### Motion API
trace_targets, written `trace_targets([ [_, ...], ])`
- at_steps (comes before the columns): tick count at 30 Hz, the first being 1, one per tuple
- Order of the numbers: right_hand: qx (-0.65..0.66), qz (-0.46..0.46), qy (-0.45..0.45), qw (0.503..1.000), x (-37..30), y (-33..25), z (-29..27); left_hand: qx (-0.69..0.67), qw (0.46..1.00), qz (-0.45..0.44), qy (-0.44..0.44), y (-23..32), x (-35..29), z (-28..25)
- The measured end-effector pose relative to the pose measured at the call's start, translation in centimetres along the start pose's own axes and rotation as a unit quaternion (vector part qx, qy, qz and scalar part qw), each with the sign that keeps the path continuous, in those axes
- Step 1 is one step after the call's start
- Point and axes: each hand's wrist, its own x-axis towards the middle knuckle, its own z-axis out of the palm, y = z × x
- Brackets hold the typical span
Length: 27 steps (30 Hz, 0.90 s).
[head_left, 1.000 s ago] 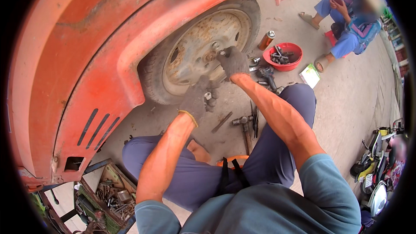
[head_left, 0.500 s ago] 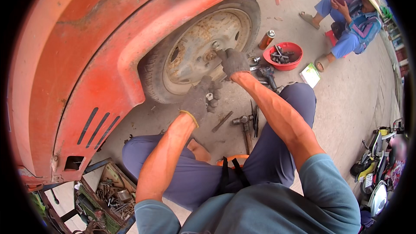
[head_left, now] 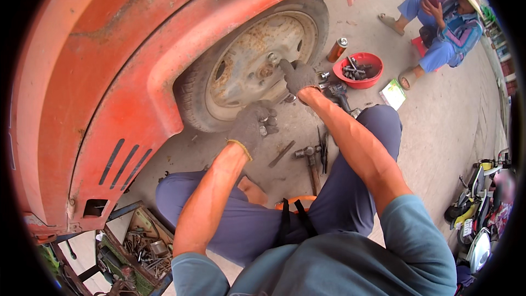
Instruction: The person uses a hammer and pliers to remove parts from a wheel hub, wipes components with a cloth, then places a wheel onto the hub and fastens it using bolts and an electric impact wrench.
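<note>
Your left hand [head_left: 247, 123], gloved: fingers curled around small metal piece [head_left: 263, 130], near lower edge of rusty wheel [head_left: 235, 79] in red vehicle [head_left: 131, 87]. Your right hand [head_left: 301, 78], gloved: forefinger toward hub [head_left: 266, 70]; grip hidden, cannot tell if open or closed. Versus half second earlier: right hand slightly farther from hub. Surface: concrete ground [head_left: 433, 126], bearing hammer [head_left: 312, 170], red bowl [head_left: 361, 85] of metal parts [head_left: 353, 69]. Beyond: seated person [head_left: 457, 30].
</note>
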Motion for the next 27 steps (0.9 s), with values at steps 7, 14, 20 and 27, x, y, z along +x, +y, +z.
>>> trace_targets([
  [7,-0.116,-0.082,0.001,0.99,1.0,0.9,0.1,0.019,1.0,-0.004,-0.02,-0.2,-0.1,0.6],
  [14,0.239,0.23,-0.17,0.928,-0.2,-2.0,-0.7,0.018,0.999,-0.011,-0.036,-0.2,-0.2,-0.2],
  [20,0.108,0.083,-0.057,0.989,-0.2,-1.3,-0.2,0.026,0.998,-0.018,-0.051,-0.7,0.5,-0.3],
  [27,0.005,-0.019,0.005,1.0,-2.4,-2.0,-0.3,0.025,0.998,-0.019,-0.054,-0.2,-0.2,0.2],
])
